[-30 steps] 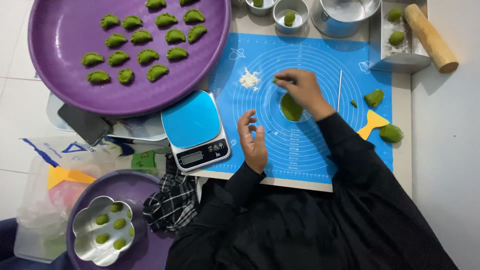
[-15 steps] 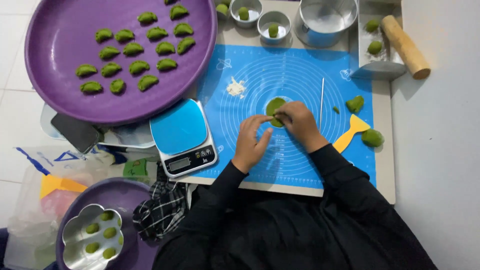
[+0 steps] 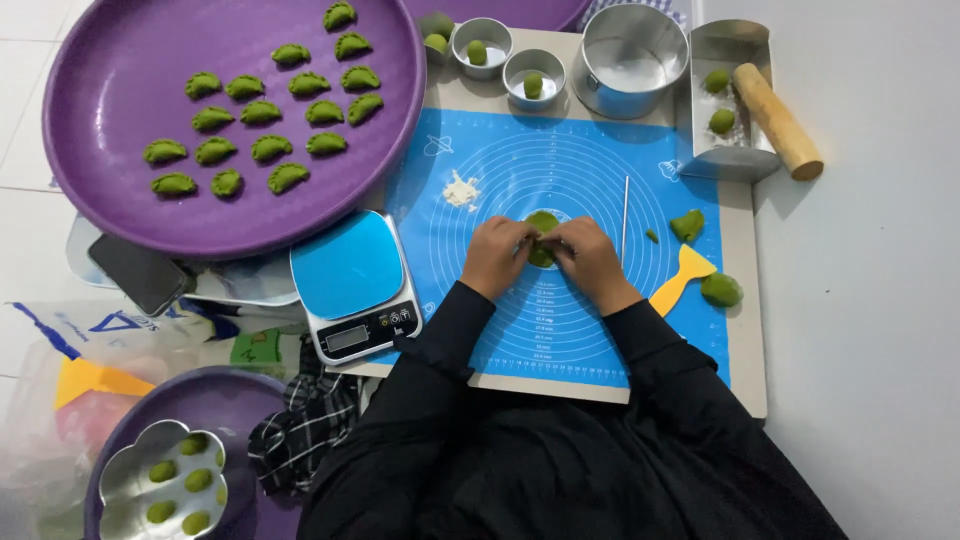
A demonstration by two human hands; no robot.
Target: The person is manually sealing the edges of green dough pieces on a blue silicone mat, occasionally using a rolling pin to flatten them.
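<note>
A flat green dough disc [image 3: 542, 238] lies at the centre of the blue silicone mat [image 3: 560, 330], inside its printed rings. The left hand [image 3: 497, 256] and right hand [image 3: 590, 262] meet over the disc, fingertips drawn together and pinching its edges from either side; most of the disc is hidden beneath them.

At 10 o'clock from the disc is a small heap of white flour [image 3: 461, 190]. At 2 o'clock a thin metal stick [image 3: 624, 220] lies on the mat, with a torn green dough lump [image 3: 687, 225] beyond it. At 4 o'clock sit a yellow scraper [image 3: 680, 280] and a round green dough ball [image 3: 721, 289].

At 12 o'clock stand two small metal cups [image 3: 481, 40], each holding a green ball, and a round metal tin [image 3: 634, 60]. At 1 o'clock a metal tray [image 3: 728, 100] holds two green balls, a wooden rolling pin [image 3: 777, 121] resting against it.

At 8 o'clock is a blue-topped kitchen scale [image 3: 353, 285]. At 10 o'clock a large purple tray [image 3: 120, 215] carries rows of folded green dumplings [image 3: 262, 113].
</note>
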